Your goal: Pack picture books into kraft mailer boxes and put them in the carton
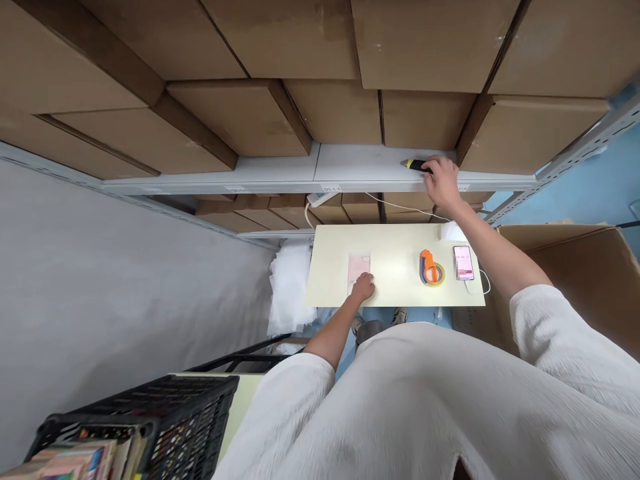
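Note:
On the grey shelf, a black-and-yellow utility knife (417,165) lies in the grip of my right hand (443,181), its tip pointing left. My right arm reaches forward over the pale table (395,293). A thin pink booklet (358,265), seemingly in clear wrap, lies flat on the left half of the table. My left hand (363,287) is closed at its lower right corner, fingers curled; the fingertips are hard to make out. Between the hands, an orange tape dispenser (428,259) with a tape roll sits on the table.
Cardboard boxes (330,40) fill the shelves ahead. A phone (463,263) with a white cable lies at the table's right. White plastic sheets (293,287) hang at its left. A large open carton (575,267) stands right; a black crate (195,413) holding books is lower left.

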